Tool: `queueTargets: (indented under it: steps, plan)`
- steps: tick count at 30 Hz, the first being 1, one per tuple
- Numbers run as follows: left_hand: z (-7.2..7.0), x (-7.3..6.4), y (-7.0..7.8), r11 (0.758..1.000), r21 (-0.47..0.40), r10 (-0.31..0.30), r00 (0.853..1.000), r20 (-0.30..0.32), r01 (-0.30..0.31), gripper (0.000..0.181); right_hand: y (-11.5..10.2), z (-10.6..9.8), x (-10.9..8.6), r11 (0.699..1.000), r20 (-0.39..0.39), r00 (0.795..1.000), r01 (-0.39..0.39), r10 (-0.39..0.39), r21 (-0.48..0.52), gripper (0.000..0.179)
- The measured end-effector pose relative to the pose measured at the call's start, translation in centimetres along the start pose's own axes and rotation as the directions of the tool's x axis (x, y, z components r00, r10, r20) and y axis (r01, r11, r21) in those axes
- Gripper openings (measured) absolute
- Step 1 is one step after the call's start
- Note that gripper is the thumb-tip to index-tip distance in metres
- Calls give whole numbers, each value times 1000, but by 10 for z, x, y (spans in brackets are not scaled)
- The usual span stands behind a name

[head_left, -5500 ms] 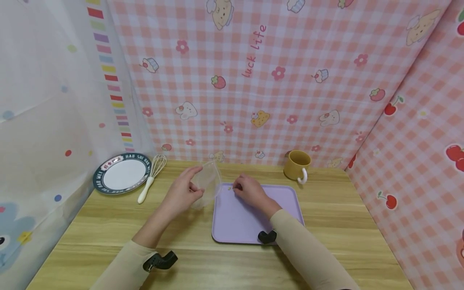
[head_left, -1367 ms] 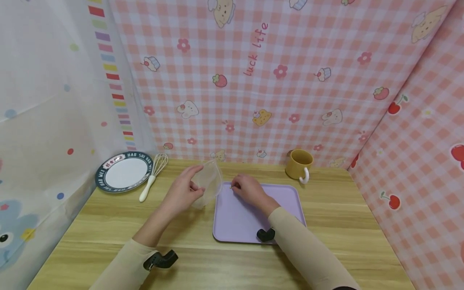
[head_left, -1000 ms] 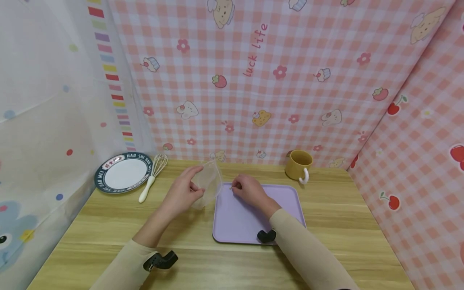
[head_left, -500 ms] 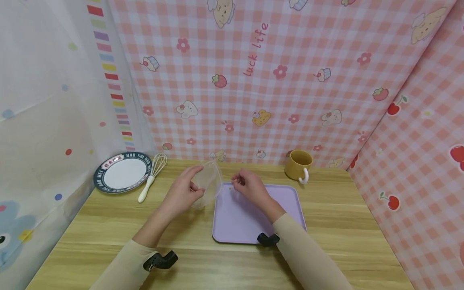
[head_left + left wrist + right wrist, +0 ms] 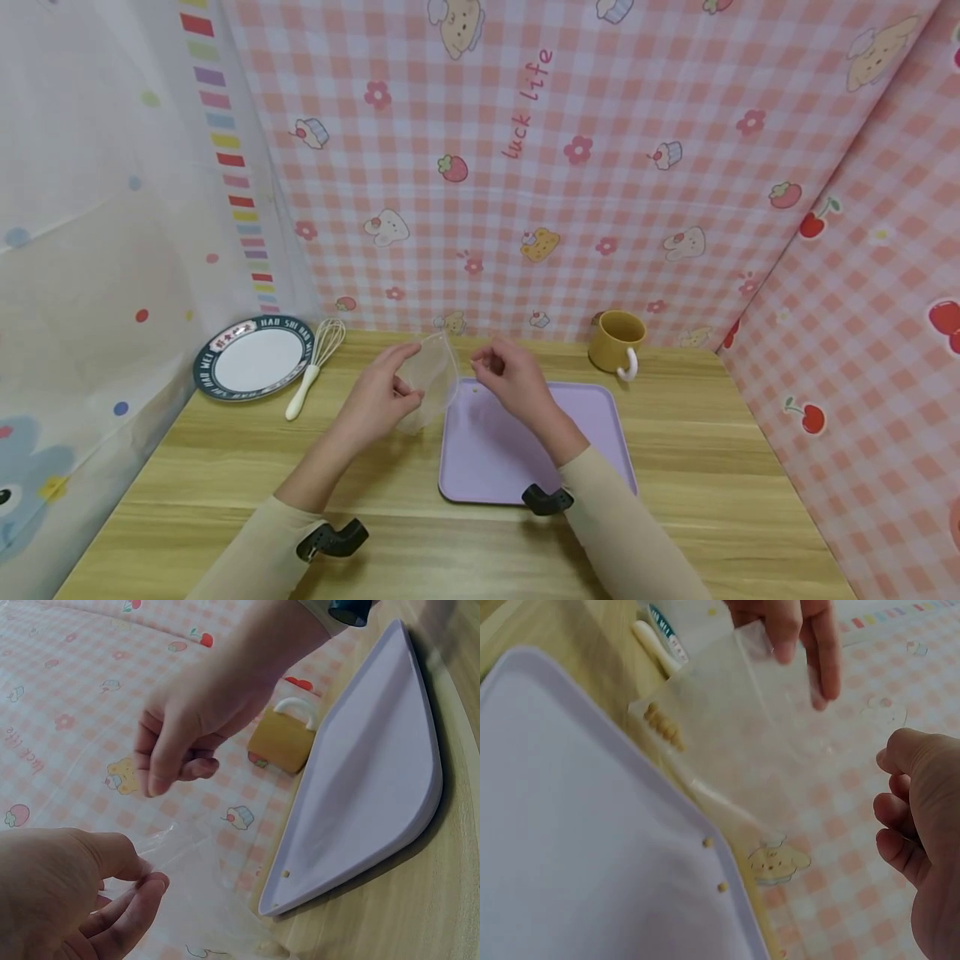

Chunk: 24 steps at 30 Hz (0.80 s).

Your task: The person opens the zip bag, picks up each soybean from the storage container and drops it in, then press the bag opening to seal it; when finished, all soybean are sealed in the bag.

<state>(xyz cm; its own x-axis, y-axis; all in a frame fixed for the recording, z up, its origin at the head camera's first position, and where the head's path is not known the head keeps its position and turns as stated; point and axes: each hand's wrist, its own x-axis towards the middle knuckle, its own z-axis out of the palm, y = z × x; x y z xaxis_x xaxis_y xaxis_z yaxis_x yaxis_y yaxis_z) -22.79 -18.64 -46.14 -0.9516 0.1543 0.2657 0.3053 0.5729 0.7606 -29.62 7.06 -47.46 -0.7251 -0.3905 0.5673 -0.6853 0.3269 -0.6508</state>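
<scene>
My left hand (image 5: 378, 393) pinches a thin clear plastic bag (image 5: 437, 379) between thumb and fingers, left of the lilac tray (image 5: 495, 458). Several small beige beans (image 5: 662, 726) lie bunched in a lower corner of the bag in the right wrist view. Two loose beans (image 5: 722, 886) lie at the tray's edge. My right hand (image 5: 516, 382) is raised over the tray's far left part, beside the bag. Its fingers are curled, with the thumb tip close against the index finger. I cannot tell whether a bean sits between these fingertips.
On the wooden table (image 5: 405, 533), a dark-rimmed white plate (image 5: 258, 362) and a cream-handled whisk (image 5: 303, 390) lie at the far left. A mustard mug (image 5: 615, 340) with a white handle stands behind the tray. Patterned cloth (image 5: 577, 200) walls off the back and sides.
My right hand was down at the beans on the tray about a second ago; it has since risen and moved slightly left, towards the bag. The left hand and bag stay put.
</scene>
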Motion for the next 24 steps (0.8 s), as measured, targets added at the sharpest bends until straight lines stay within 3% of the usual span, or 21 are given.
queueTargets:
  steps: [8, 24]
  plan:
    - [0, -1, 0, 1000, -5, 3, 1000, -2, -3, 77, -20, 8, 9, 999, -15, 1000, 14, -13, 48, 11]
    - [0, -1, -3, 1000, 5, 12, 1000, 0, -12, 76, -41, 29, 20, 996, 45, 996, 74, -76, 42, 9]
